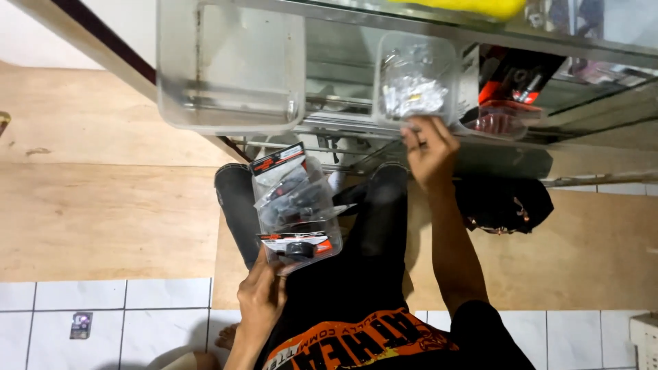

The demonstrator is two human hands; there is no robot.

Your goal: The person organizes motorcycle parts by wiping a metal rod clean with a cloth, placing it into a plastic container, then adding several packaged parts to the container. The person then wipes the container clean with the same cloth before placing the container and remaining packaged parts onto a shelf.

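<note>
Blurring small bagged parts (411, 92); packets (296, 205) overlap.

The left hand (262, 301) grips a clear tub (296, 205) of packets over the lap while the right hand (430, 147) touches 1 small bin (414, 79) on the shelf (384, 130).

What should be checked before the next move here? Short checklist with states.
1. Left hand grips the stack of clear packets: ok.
2. Right hand at the small clear bin: ok, at its near edge.
3. Small clear bin holds packets: ok.
4. Large clear bin empty: cannot tell.
5. Red-lidded box clear of the right hand: ok.
</note>
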